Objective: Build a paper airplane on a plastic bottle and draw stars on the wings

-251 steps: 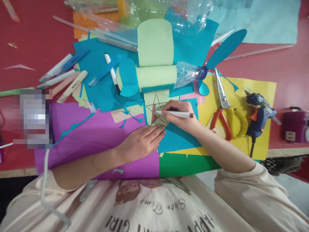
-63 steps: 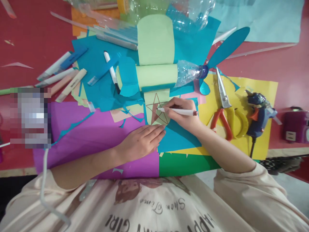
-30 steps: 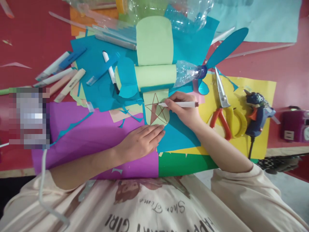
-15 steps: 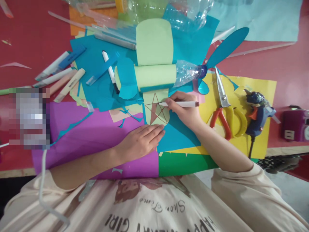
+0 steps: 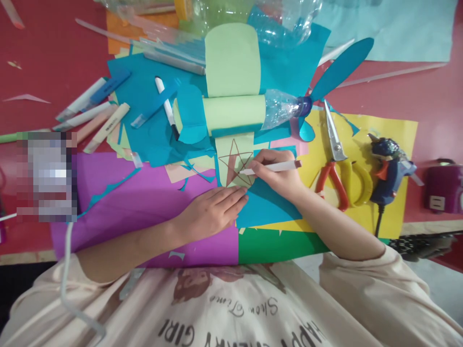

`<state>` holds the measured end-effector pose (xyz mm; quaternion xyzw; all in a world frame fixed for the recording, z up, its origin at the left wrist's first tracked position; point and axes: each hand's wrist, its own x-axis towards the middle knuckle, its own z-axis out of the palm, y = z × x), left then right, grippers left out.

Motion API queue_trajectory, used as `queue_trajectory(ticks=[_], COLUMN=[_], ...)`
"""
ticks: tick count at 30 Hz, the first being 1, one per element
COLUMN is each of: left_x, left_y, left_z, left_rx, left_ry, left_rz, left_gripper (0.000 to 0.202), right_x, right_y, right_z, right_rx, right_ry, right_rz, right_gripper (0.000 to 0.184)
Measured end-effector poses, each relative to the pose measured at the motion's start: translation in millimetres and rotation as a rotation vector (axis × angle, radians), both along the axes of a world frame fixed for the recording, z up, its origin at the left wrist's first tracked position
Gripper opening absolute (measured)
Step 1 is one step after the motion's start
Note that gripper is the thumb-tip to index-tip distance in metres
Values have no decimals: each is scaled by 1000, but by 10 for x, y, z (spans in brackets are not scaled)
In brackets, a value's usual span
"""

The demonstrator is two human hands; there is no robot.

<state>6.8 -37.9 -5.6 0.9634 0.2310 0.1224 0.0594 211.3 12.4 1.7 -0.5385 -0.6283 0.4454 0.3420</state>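
A bottle plane (image 5: 235, 113) with pale green paper wings and a blue propeller lies on blue paper. On its near wing (image 5: 231, 149) a brown star (image 5: 235, 164) is drawn. My right hand (image 5: 278, 176) is closed on a white marker (image 5: 275, 167) with a brown cap, its tip on the star's lower right part. My left hand (image 5: 211, 209) lies flat with fingers together and stretched out, pressing the paper just below the wing.
Red-handled scissors (image 5: 333, 159) and a blue glue gun (image 5: 387, 168) lie on yellow paper at the right. Several markers (image 5: 94, 113) lie at the left, another marker (image 5: 166, 108) on the blue paper. Purple (image 5: 144, 202) and green sheets (image 5: 275, 246) lie near me. Clear plastic bottles (image 5: 253, 14) sit at the back.
The marker tip has moved down from the star's upper right to its lower right. My left hand has stayed in place.
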Motion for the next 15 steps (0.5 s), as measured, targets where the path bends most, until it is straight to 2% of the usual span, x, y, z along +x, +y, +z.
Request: queue_trajectory(ticks=[15], left_x=[13], left_y=[2], left_z=[11], left_rx=[-8], left_ry=[1], left_rz=[2], left_gripper=[29], right_x=[-14], right_y=[3], right_z=[-26], right_rx=[-2], right_ry=[-25], right_rz=[35], right_gripper=[27])
